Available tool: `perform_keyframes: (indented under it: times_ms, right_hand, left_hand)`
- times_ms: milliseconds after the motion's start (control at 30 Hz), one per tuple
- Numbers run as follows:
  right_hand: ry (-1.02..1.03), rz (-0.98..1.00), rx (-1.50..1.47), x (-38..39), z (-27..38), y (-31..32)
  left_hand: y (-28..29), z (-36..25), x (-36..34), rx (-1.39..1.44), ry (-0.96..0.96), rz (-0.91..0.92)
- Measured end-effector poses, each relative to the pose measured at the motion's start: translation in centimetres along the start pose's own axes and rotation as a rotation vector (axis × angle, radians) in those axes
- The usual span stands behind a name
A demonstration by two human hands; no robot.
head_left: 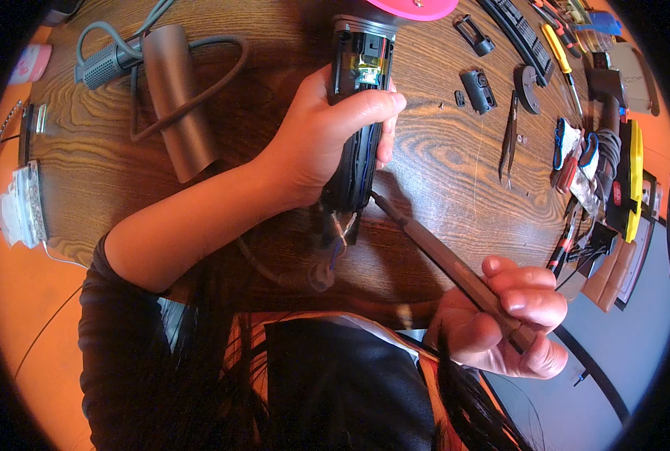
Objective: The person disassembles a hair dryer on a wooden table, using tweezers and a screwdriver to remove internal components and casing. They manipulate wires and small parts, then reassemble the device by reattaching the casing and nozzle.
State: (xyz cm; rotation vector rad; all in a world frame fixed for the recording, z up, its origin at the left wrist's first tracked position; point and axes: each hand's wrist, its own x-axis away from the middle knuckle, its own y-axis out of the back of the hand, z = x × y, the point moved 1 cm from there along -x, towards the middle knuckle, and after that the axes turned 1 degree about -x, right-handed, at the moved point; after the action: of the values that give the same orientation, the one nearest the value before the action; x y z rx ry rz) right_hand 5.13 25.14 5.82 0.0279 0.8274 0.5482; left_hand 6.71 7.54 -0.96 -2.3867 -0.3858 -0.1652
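My left hand [323,139] is wrapped round the opened black handle core of a hair dryer [353,161], its thumb lying across the front. A small circuit board [369,71] shows in the core above the thumb, and part of a pink round head [417,7] appears at the top edge. Bare wire ends [341,229] stick out at the handle's lower end. From the lower right, my right hand [511,316] grips a dark slim screwdriver [451,263] near its rear end. The screwdriver's tip meets the lower right side of the core; the exact contact spot is too small to make out.
A grey tube-shaped shell [173,105] lies at the left, with a grey cord [241,68] looped over it and a perforated cylinder [102,69] beside it. Small black parts [477,90], tweezers [509,143], a yellow-handled screwdriver [556,46] and gloves [568,143] lie at the right.
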Motion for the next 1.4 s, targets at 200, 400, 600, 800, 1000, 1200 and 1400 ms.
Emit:
perform_keyframes:
  times_ms: [200,400,600,800,1000,1200,1400]
  right_hand:
    - [-0.184,0.0,-0.167,0.0,0.4,0.3]
    - [-0.041,0.021,-0.187,0.3,0.4,0.3]
    - [0.002,0.031,-0.02,0.1,0.1,0.0]
    - [-0.009,0.006,-0.035,0.2,-0.5,0.8]
    - [-0.028,-0.04,0.041,0.4,-0.7,0.6]
    - [0.217,-0.022,0.258,0.0,-1.3,0.8]
    - [0.228,-0.034,0.334,-0.3,-1.4,1.5]
  left_hand:
    - [0.0,0.1,-0.1,-0.024,-0.014,0.0]
    - [0.1,0.0,-0.1,0.001,-0.013,0.008]
    - [0.0,0.0,0.0,0.005,-0.024,-0.01]
    - [0.0,0.0,-0.1,0.016,-0.023,0.001]
    - [0.0,0.0,-0.1,0.003,-0.041,0.006]
    - [0.0,0.1,-0.1,0.014,-0.034,0.01]
    - [0.0,0.1,-0.2,0.014,-0.032,0.0]
